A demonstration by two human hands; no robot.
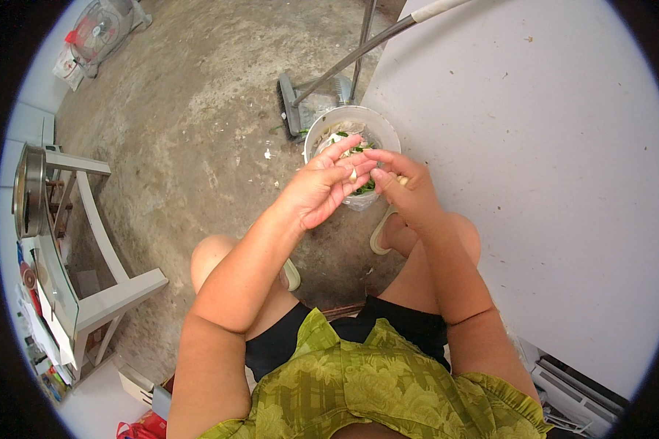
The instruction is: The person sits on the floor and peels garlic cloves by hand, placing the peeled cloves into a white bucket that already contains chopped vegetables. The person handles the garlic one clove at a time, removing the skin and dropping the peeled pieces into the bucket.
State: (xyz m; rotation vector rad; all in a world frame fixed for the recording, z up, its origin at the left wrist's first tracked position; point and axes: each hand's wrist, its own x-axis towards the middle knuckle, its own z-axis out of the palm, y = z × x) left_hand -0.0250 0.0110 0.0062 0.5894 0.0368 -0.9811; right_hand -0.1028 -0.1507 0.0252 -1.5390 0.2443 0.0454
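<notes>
Over a white plastic bucket (389, 127), my left hand (319, 189) is turned palm up with its fingers spread. Its thumb presses a pale piece, which looks like a garlic clove (353, 175), against the fingers. My right hand (414, 192) meets the left fingertips, thumb and forefinger close together. Pale pieces like peeled garlic cloves (402, 180) show within its curled fingers. Whether anything sits between its fingertips is too small to tell. Green leaf scraps (367, 187) and whitish peelings lie in the bucket, partly hidden beneath both hands.
A broom (290, 107) and a dustpan (341, 88) stand behind the bucket on the stained concrete floor (197, 137). Along the right runs a large white panel (527, 164). To the left are a white-framed glass table (99, 296), a metal pan (30, 189) and a fan (100, 33).
</notes>
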